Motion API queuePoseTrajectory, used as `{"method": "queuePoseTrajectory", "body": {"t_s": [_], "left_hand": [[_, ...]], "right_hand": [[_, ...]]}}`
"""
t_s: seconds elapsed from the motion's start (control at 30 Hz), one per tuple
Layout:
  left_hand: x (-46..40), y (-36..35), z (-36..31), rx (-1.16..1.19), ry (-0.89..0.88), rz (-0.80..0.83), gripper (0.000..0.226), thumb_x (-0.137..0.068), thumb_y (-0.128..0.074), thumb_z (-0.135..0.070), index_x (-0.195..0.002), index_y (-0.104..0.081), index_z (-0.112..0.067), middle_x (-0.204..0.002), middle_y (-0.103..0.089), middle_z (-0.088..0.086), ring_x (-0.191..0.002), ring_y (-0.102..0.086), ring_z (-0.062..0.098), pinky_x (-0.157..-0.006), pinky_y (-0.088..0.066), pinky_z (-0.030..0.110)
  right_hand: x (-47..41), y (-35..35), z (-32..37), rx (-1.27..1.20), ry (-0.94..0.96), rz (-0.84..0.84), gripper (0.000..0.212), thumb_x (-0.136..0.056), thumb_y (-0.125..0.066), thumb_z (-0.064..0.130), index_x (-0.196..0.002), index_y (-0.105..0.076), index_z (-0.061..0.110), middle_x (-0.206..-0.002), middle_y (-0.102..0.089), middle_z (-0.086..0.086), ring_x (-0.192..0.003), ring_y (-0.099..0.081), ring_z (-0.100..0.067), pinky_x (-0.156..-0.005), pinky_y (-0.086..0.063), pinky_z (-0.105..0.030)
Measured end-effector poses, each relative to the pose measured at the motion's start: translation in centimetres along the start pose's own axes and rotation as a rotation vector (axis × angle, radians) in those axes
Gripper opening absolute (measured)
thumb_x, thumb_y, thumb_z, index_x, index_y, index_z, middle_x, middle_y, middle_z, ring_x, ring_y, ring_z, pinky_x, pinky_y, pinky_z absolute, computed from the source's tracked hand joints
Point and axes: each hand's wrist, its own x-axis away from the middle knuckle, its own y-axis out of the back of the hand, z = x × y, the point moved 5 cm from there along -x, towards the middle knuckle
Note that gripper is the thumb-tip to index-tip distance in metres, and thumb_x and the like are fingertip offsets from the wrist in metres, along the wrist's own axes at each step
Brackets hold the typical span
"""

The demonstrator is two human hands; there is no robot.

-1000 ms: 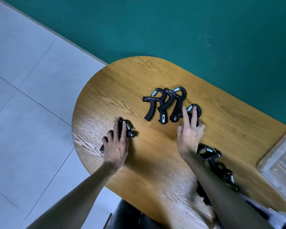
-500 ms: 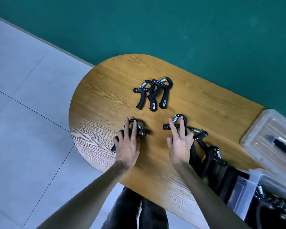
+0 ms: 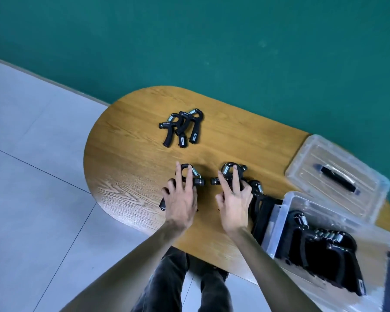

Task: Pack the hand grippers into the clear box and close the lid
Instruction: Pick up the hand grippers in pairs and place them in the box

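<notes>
Oval wooden table [image 3: 126, 176]: mid-gather, both hands' fingers [image 3: 180, 174] lie straight, pressing black spring hand grippers [image 3: 189, 176]; next, slide them toward clear plastic box [image 3: 277, 224]

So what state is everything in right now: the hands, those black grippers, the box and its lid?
left hand: resting on one hand gripper, fingers straight
right hand: fingers straight on another gripper
far grippers: untouched cluster on the table
clear box: open, several grippers inside
lid: off, lying on the table beyond the box
</notes>
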Motion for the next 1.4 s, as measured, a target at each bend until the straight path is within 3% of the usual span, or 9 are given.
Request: {"method": "queuePoseTrajectory", "body": {"t_s": [0.23,0.43,0.57,0.7,0.83,0.9,1.1,1.23,1.4], "left_hand": [[4.3,4.0,-5.7,-0.068,0.038,-0.114,0.068,-0.106,-0.036,-0.038,-0.163,-0.002,-0.021,-0.17,0.004,0.016,-0.102,-0.046,0.03,-0.082,-0.039,0.043],[7.5,6.1,-11.6,-0.064,-0.039,-0.148,0.076,-0.1,-0.052,-0.035,-0.162,-0.011,-0.019,-0.169,-0.008,0.018,-0.09,-0.048,0.029,-0.072,-0.036,0.041],[9.5,6.5,-15.3,-0.052,-0.108,-0.135,0.08,-0.102,-0.049,-0.032,-0.16,0.005,-0.022,-0.17,0.006,0.017,-0.094,-0.042,0.024,-0.075,-0.026,0.038],[10.9,6.6,-19.1,-0.071,-0.171,-0.079,0.075,-0.108,-0.031,-0.029,-0.154,0.027,-0.023,-0.162,0.033,0.013,-0.103,-0.038,0.021,-0.085,-0.031,0.037],[11.9,5.5,-22.7,-0.053,-0.23,-0.077,0.066,-0.107,-0.021,-0.031,-0.159,0.018,-0.024,-0.167,0.024,0.013,-0.11,-0.041,0.025,-0.09,-0.036,0.04],[12.5,4.7,-24.3,-0.027,-0.258,-0.105,0.065,-0.107,-0.027,-0.034,-0.163,0.005,-0.023,-0.17,0.014,0.012,-0.11,-0.044,0.027,-0.089,-0.039,0.043],[14.6,1.1,-28.3,-0.048,-0.32,-0.052,0.067,-0.107,-0.036,-0.033,-0.164,-0.003,-0.022,-0.17,0.013,0.014,-0.111,-0.046,0.03,-0.09,-0.043,0.047],[15.4,-1.0,-29.8,-0.047,-0.338,-0.011,0.07,-0.105,-0.041,-0.031,-0.163,-0.003,-0.023,-0.17,0.011,0.013,-0.105,-0.048,0.025,-0.087,-0.042,0.043],[15.6,-3.3,-31.0,-0.056,-0.312,0.107,0.071,-0.107,-0.034,-0.029,-0.161,0.012,-0.025,-0.167,0.025,0.008,-0.113,-0.041,0.021,-0.094,-0.037,0.04]], "right_hand": [[3.7,7.8,-1.3,-0.06,-0.021,-0.052,0.067,-0.092,-0.062,0.005,-0.151,-0.044,0.031,-0.168,-0.015,-0.005,-0.126,-0.034,-0.041,-0.103,-0.038,-0.056],[6.6,12.9,-4.5,-0.045,-0.062,-0.123,0.069,-0.091,-0.063,0.007,-0.151,-0.043,0.035,-0.169,-0.011,-0.005,-0.114,-0.037,-0.039,-0.102,-0.039,-0.055],[8.4,15.6,-7.3,-0.068,-0.109,-0.172,0.071,-0.089,-0.067,0.006,-0.15,-0.045,0.035,-0.169,-0.008,-0.002,-0.109,-0.04,-0.035,-0.1,-0.042,-0.053],[9.7,17.6,-10.2,-0.067,-0.153,-0.209,0.068,-0.089,-0.067,0.007,-0.148,-0.047,0.034,-0.169,-0.01,-0.004,-0.102,-0.038,-0.033,-0.095,-0.043,-0.054],[11.1,18.7,-13.9,-0.055,-0.216,-0.246,0.07,-0.086,-0.069,0.006,-0.148,-0.048,0.033,-0.168,-0.016,-0.005,-0.103,-0.037,-0.034,-0.094,-0.044,-0.056],[12.0,19.1,-15.7,-0.045,-0.246,-0.268,0.07,-0.087,-0.069,0.007,-0.148,-0.048,0.034,-0.168,-0.017,-0.004,-0.108,-0.039,-0.036,-0.096,-0.043,-0.058],[15.0,19.1,-20.8,-0.045,-0.323,-0.264,0.07,-0.082,-0.076,0.008,-0.144,-0.054,0.032,-0.167,-0.022,-0.004,-0.113,-0.044,-0.039,-0.096,-0.044,-0.055],[16.4,18.4,-23.4,-0.06,-0.399,-0.238,0.067,-0.085,-0.072,0.011,-0.144,-0.052,0.036,-0.167,-0.02,0.001,-0.105,-0.04,-0.032,-0.094,-0.044,-0.052],[17.4,16.7,-26.0,-0.079,-0.484,-0.202,0.066,-0.084,-0.072,0.011,-0.142,-0.054,0.035,-0.166,-0.025,0.001,-0.095,-0.038,-0.031,-0.093,-0.044,-0.055]]}}
